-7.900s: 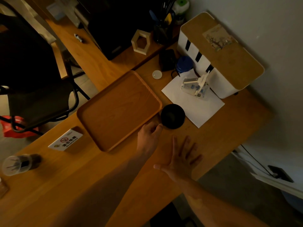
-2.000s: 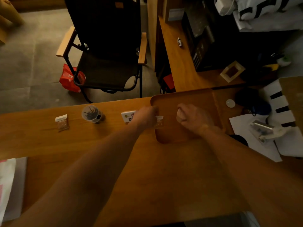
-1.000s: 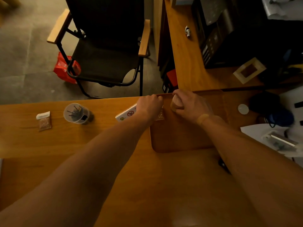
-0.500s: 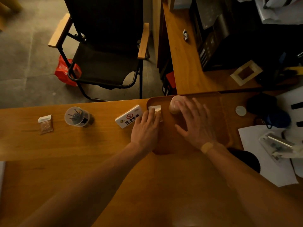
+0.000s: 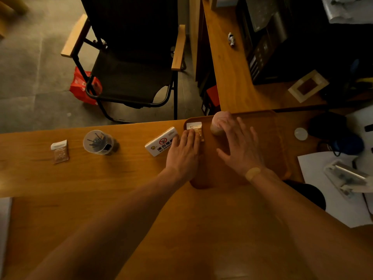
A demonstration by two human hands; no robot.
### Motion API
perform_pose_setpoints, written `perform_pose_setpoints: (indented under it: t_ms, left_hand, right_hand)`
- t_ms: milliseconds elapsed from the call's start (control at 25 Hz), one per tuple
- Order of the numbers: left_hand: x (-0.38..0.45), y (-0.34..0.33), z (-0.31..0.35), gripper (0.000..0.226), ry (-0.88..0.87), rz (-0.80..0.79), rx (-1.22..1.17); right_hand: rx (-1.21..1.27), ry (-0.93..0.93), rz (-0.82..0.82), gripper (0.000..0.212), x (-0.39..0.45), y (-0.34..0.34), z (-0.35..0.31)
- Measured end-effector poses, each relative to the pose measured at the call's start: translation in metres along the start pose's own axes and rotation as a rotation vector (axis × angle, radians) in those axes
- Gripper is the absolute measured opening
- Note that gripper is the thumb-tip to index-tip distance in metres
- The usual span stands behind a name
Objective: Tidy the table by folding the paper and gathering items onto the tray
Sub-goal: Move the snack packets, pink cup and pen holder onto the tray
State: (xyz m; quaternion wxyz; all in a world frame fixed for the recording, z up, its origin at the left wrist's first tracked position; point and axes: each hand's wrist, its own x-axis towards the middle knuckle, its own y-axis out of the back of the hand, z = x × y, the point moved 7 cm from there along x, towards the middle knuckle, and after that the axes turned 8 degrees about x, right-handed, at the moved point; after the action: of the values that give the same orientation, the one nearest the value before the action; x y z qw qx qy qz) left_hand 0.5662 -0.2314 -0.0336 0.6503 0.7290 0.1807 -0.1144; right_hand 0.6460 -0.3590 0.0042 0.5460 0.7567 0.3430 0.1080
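Dim light falls on a wooden worktop (image 5: 101,178). On the tray (image 5: 262,138) sit a small packet (image 5: 196,128) and a capped cup (image 5: 218,124); both hands, left (image 5: 183,156) and right (image 5: 240,148), hover over them with fingers spread, gripping nothing. Left to gather, it seems: second packet (image 5: 59,151), cup of screws (image 5: 97,142), no-smoking sign (image 5: 161,141). White paper (image 5: 331,199) lies unfolded.

Dim office or small workroom, seen from above an L-shaped wooden desk (image 5: 228,73).

Black folding armchair (image 5: 129,63) with wooden armrests on a grey concrete floor (image 5: 34,57) past the desk's far edge. White "No Smoking" sign (image 5: 160,141) lying flat near that edge, beside a clear cup of dark screws (image 5: 97,141). Dark equipment (image 5: 262,41) stacked along the side wing; white paper (image 5: 331,197) and a hexagonal wooden frame (image 5: 307,85) toward the right end.
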Motion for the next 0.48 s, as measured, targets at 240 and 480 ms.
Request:
perform_pose_setpoints:
  t_ms: [240,480]
  left_hand:
    - [0.0046,0.0032,-0.0014,0.069,-0.005,-0.022,0.006]
    - [0.003,0.0014,-0.0014,0.071,-0.011,-0.023,0.026]
  right_hand:
    - [0.043,0.03,-0.055,0.09,0.0093,0.0034,-0.0001]
    - [0.021,0.037,-0.08,0.093,0.0103,0.0014,-0.0008]
